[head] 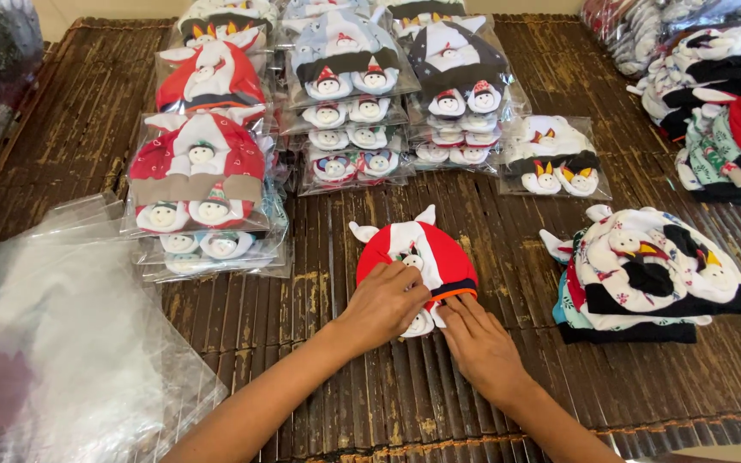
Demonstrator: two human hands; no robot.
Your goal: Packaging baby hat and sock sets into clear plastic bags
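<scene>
Both hands are pressing down on a small red and white baby hat (418, 253) that is lying flat on the dark slatted mat (87, 120), near the middle of the scene. The left hand (385, 302) is resting palm-down over the hat's near left part, fingers slightly curled and close together, covering a little round snowman face at the hem. The right hand (478, 343) is lying just beside it, fingers straight and narrow, with their tips touching the hat's dark band and orange edge. Neither hand is gripping or lifting anything; both are lying flat on the fabric, and the two hands are almost touching each other.

Just to the right of the hat, a stack of unbagged hats (645, 274) in white, black and teal is sitting on the mat. On the near left, a loose pile of clear plastic bags (62, 343) is spreading over the mat's edge. Farther away, bagged hats are lying in overlapping rows: a red bagged stack (203, 184) on the left, a blue and black bagged group (388, 94) in the centre, and a single bagged white hat (551, 159) to the right. At the far right, another heap of hats (722, 103) is lying at the mat's edge.
</scene>
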